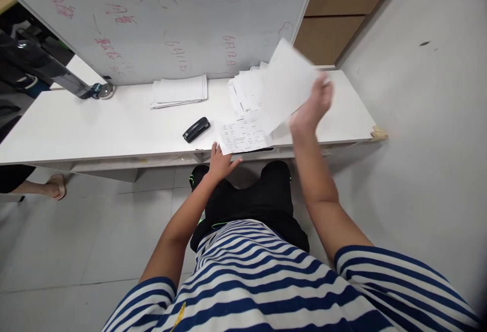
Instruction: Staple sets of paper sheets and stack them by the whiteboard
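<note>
My right hand (312, 102) is raised over the right part of the desk, its fingers closed on the edge of a white sheet of paper (287, 86). That sheet is tilted and slightly blurred, and the side facing me looks blank. Below it, a printed sheet (245, 133) with rows of small text lies at the desk's front edge. At its lower left corner rests my left hand (222, 163), thumb spread away from the fingers. A black stapler (196, 129) lies just left of the printed sheet. Behind it is a loose pile of papers (247, 88), partly hidden by the raised sheet.
A neater stack of papers (179, 91) lies farther back on the white desk (95, 129). A whiteboard (190, 22) with red writing stands behind. At the far left is a transparent bottle (72, 80) lying down. Another person's foot (55, 188) shows on the floor.
</note>
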